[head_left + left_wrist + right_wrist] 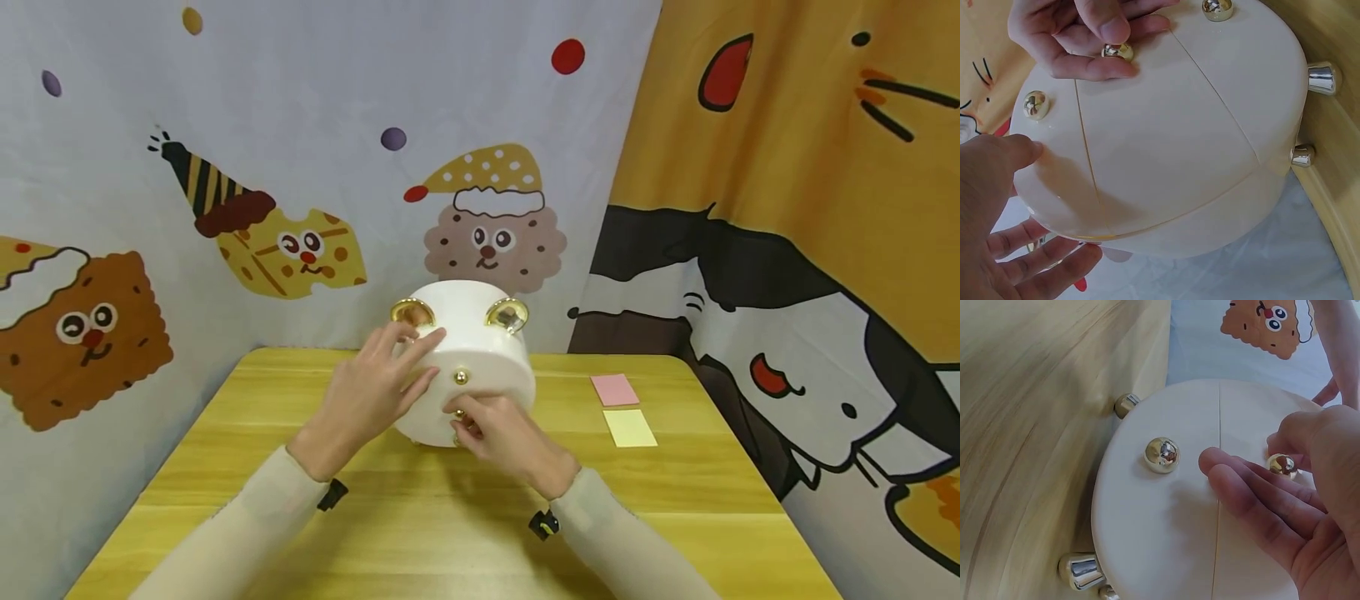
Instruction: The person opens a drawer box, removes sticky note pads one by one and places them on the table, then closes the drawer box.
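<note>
A white round drawer box (427,400) with gold ears and gold knobs stands on the table, and seams divide its front into drawers. My right hand (506,433) pinches the middle knob (1117,52) between thumb and index finger, the other fingers lying in front of the face. The top knob (461,377) and the bottom knob (1162,455) are free. My left hand (371,379) touches the box's upper left with spread fingers. Its thumb is at the front face near the top knob, its other fingers by the left ear (412,312).
The wooden table (420,542) carries a pink sticky pad (615,390) and a yellow sticky pad (630,428) to the right of the box. A cartoon-print curtain (322,83) hangs behind the table. Short gold feet (1324,79) support the box.
</note>
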The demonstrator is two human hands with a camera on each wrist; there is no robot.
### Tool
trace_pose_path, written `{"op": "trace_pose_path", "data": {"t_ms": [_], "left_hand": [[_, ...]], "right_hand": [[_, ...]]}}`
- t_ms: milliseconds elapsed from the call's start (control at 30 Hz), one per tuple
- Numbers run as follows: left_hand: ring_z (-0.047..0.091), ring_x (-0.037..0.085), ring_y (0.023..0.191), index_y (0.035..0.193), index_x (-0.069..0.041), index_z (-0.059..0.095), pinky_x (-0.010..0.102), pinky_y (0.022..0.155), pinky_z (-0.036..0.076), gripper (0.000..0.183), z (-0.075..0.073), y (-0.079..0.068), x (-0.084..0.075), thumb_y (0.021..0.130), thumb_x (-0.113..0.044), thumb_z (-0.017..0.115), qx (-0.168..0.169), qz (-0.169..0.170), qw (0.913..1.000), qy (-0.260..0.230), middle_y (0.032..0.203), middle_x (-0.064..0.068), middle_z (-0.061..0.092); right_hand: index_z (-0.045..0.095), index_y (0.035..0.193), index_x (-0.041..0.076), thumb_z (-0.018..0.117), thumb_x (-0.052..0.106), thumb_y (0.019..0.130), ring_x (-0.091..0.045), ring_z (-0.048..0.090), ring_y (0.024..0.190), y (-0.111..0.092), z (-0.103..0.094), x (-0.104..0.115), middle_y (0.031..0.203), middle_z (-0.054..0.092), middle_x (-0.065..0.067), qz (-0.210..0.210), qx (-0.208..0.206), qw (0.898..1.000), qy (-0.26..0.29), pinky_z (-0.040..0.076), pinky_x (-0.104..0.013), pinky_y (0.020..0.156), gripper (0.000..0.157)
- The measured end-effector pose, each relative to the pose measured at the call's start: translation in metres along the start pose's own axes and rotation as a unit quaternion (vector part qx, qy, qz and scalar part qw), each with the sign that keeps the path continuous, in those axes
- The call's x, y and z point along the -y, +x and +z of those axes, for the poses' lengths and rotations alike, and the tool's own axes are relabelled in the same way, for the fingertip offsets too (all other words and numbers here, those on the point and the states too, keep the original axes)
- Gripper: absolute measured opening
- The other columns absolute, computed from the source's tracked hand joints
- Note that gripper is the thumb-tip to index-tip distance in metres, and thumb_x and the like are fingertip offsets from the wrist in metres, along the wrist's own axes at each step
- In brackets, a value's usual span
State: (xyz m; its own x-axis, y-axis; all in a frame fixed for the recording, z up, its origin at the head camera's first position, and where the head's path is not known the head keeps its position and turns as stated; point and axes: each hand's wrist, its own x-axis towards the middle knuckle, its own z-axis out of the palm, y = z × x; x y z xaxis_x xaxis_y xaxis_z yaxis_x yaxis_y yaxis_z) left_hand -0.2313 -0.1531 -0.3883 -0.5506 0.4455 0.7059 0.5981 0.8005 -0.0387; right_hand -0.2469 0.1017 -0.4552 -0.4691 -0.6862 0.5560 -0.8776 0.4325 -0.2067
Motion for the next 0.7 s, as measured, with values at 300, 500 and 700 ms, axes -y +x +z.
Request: {"op": "trace_pose_path", "data": {"t_ms": [300, 500, 700], "left_hand": [[0.073, 0.033, 0.103, 0.16, -0.021, 0.072, 0.027, 0.047, 0.05, 0.054, 0.002, -0.0012, -0.0001, 0.108, -0.028, 0.087, -0.011, -0.006, 0.9999, -0.011, 0.133, 0.016, 0.071], [0.073, 0.033, 0.102, 0.157, -0.022, 0.074, 0.027, 0.047, 0.049, 0.051, 0.0025, -0.0001, 0.001, 0.108, -0.03, 0.087, -0.013, -0.01, 0.9998, -0.014, 0.128, 0.015, 0.072], [0.072, 0.033, 0.101, 0.157, -0.022, 0.075, 0.027, 0.048, 0.048, 0.051, 0.002, -0.0003, 0.003, 0.107, -0.03, 0.087, -0.015, -0.004, 0.9997, -0.019, 0.125, 0.015, 0.072]], "right_hand": [[0.08, 0.118, 0.007, 0.085, 0.001, 0.104, -0.003, 0.073, 0.078, -0.0003, 0.0006, 0.0004, 0.096, 0.084, 0.001, 0.001, 0.002, 1.0, -0.015, 0.058, -0.01, 0.073, 0.017], [0.079, 0.113, 0.007, 0.086, -0.001, 0.102, 0.0, 0.066, 0.074, -0.0005, -0.0023, 0.0042, 0.089, 0.08, 0.003, -0.011, -0.002, 1.0, -0.014, 0.054, -0.01, 0.07, 0.016], [0.079, 0.115, 0.008, 0.085, 0.001, 0.103, 0.001, 0.066, 0.071, -0.0018, -0.0056, 0.0091, 0.088, 0.08, 0.004, -0.015, 0.007, 1.0, -0.024, 0.052, -0.008, 0.069, 0.015]]}}
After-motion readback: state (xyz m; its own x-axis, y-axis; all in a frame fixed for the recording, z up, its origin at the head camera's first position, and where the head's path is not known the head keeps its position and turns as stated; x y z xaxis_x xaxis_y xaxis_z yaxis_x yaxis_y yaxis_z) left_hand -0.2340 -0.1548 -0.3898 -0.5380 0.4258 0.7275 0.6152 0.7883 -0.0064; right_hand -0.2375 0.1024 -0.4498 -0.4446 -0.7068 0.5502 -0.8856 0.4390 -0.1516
